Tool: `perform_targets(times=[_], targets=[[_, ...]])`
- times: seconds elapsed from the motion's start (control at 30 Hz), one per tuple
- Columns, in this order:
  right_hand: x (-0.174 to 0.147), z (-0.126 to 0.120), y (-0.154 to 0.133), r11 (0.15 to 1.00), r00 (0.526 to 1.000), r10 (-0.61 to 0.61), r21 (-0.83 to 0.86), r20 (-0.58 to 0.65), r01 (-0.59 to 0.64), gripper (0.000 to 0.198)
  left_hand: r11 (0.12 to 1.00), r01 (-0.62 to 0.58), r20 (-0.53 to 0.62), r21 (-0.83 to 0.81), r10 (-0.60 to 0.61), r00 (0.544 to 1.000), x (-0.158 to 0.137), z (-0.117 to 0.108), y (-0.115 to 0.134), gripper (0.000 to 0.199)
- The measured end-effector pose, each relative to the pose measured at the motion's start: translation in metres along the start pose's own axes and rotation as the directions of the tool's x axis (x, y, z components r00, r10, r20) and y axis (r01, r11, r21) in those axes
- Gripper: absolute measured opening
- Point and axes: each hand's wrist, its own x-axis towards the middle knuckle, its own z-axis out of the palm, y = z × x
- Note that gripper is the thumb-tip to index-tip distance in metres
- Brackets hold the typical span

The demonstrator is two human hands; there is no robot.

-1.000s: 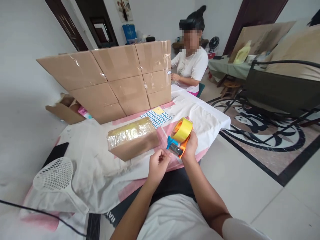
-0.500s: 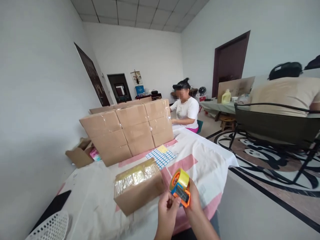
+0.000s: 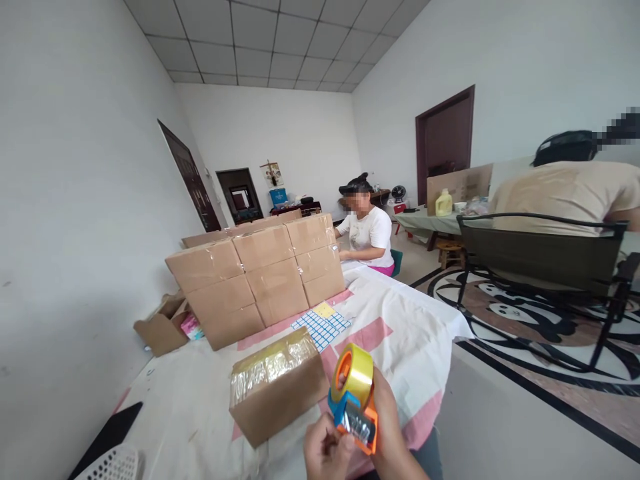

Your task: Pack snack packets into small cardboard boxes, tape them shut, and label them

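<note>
My right hand is wrapped round an orange and blue tape dispenser that carries a roll of yellowish packing tape. My left hand is closed, its thumb and fingers pinched at the dispenser's lower front edge; what lies between them is too small to make out. To the left of both hands stands a cardboard box with shiny tape across its top. Neither hand touches this box.
Stacked cardboard boxes stand at the table's back, with an open carton to their left. A patterned sheet lies on the cloth. A white perforated basket is at lower left. One person sits behind the table, another at right.
The view has tilted up slightly. Both hands and the tape dispenser sit lower and a little further left in view, and the dispenser looks nearer. The taped box stays in its place.
</note>
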Motion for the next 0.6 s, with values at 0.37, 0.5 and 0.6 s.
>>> perform_targets(times=[0.37, 0.5, 0.6], targets=[[0.0011, 0.0049, 0.0020, 0.980, 0.993, 0.119, 0.155, 0.025, -0.122, 0.022, 0.987, 0.130, -0.017, -0.096, -0.133, 0.991, 0.0005, 0.0011, 0.0014, 0.072], [-0.0037, 0.0087, 0.0000, 0.974, 0.986, 0.166, 0.153, 0.025, -0.168, 0.027, 0.986, 0.130, -0.024, -0.104, -0.133, 0.991, 0.0006, 0.0005, -0.0020, 0.071], [-0.0047, 0.0097, 0.0006, 0.971, 0.978, 0.203, 0.119, 0.035, -0.206, 0.029, 0.987, 0.113, -0.041, -0.115, -0.118, 0.992, -0.0028, -0.0006, -0.0065, 0.070]])
